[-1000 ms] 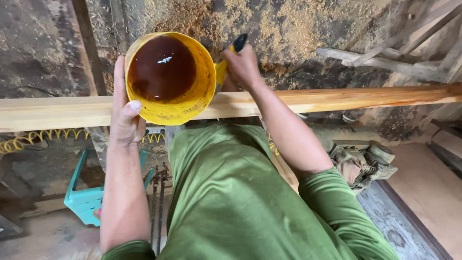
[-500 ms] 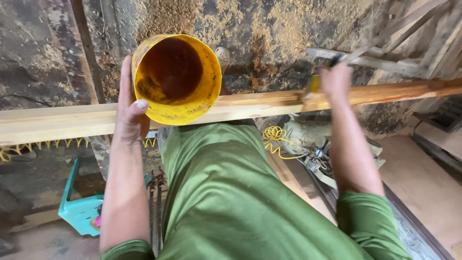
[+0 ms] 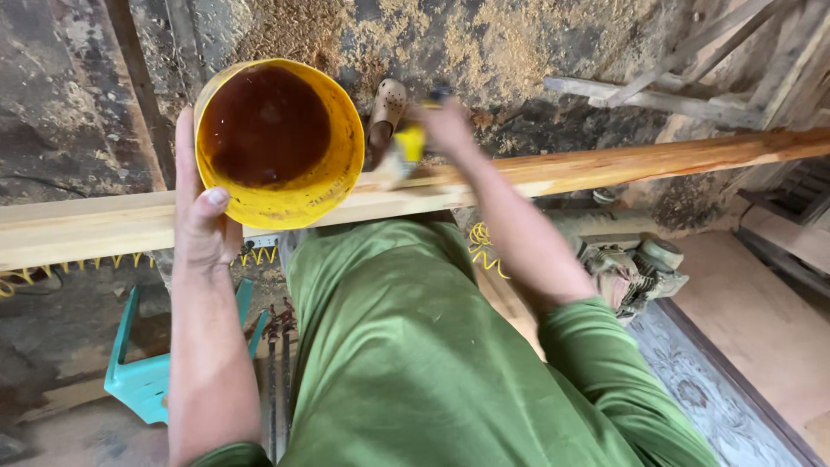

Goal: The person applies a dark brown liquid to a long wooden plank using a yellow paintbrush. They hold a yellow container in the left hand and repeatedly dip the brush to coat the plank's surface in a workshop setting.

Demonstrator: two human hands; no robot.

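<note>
While blurred, brush (image 3: 399,154) against plank (image 3: 605,169).

No packages, labels, signs or screens show anywhere in the view.

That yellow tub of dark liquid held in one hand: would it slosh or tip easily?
Probably. The yellow tub has no lid and its dark liquid sits fairly high, so tilting could spill it. The left hand grips only one side, so it is likely heavy and lopsided.
</note>
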